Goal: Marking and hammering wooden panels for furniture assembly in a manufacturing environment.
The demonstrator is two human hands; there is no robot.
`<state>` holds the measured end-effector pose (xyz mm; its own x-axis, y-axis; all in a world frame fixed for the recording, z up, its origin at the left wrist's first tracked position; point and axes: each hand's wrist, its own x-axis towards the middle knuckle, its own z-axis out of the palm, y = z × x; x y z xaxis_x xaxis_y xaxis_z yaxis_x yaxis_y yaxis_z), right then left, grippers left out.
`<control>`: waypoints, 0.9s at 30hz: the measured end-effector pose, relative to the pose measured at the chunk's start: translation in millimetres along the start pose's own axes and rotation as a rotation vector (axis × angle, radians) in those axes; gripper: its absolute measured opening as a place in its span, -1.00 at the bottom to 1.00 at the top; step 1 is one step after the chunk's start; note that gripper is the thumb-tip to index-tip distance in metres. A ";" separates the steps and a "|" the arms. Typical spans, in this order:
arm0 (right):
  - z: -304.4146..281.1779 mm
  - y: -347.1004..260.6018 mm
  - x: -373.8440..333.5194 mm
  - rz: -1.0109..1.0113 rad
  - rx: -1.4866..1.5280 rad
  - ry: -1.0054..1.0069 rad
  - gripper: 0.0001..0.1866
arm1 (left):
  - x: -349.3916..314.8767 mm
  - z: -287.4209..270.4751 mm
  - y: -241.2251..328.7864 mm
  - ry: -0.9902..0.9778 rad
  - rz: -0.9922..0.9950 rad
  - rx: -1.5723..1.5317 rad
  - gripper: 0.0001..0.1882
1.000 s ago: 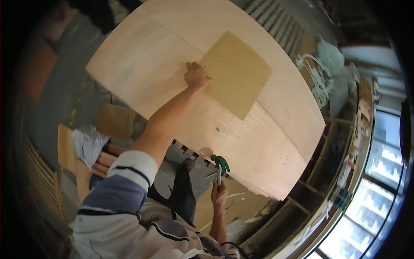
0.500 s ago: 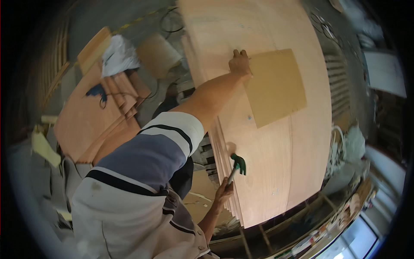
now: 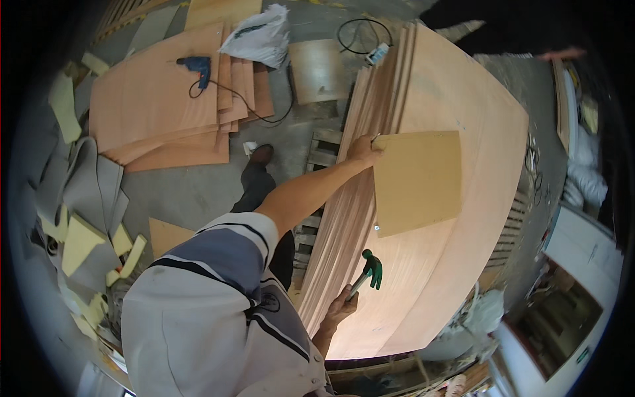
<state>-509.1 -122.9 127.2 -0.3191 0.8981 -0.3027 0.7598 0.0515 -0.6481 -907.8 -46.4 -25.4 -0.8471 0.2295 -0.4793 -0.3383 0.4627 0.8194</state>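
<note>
A tan rectangular sheet (image 3: 418, 182) lies on top of a stack of large plywood panels (image 3: 423, 278). My left hand (image 3: 362, 153) is closed at the sheet's upper left corner, its fingers curled at the edge. A small light tip shows by those fingers, too small to name. My right hand (image 3: 342, 306) grips the handle of a claw hammer (image 3: 372, 270). The hammer's green head is raised over the panels, below the sheet and apart from it.
A blue power drill (image 3: 198, 66) with a black cord rests on curved plywood pieces (image 3: 152, 99) at left. A white sack (image 3: 259, 36) lies behind them. Grey and yellow foam offcuts (image 3: 86, 241) are heaped at far left. Another person (image 3: 489, 26) is at the top right.
The whole view has swung, bringing the drill and foam further into sight. My left hand still stays at the sheet's left edge; the right still holds the hammer above the panels.
</note>
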 end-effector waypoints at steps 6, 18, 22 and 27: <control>78.7 -106.9 39.8 -0.143 0.186 -0.310 -0.71 | 36.1 -193.8 -193.1 0.289 -0.164 -0.225 -0.68; 497.3 -162.5 266.0 -0.533 -0.337 -0.273 -0.62 | -0.7 -511.0 -443.9 0.671 -0.592 -0.863 -0.90; 590.6 -170.6 295.0 -0.534 -0.337 -0.163 -0.63 | 27.3 -539.1 -522.4 0.672 -0.672 -0.889 -0.82; 659.8 -178.4 218.6 -0.749 -0.242 -0.218 -0.63 | 88.3 -545.1 -557.8 0.958 -0.673 -0.792 -0.84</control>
<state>-1088.1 -224.0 -284.4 -0.8751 0.4840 0.0056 0.3943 0.7196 -0.5716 -1017.3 -751.0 -353.5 -0.2718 -0.6495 -0.7102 -0.6492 -0.4210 0.6335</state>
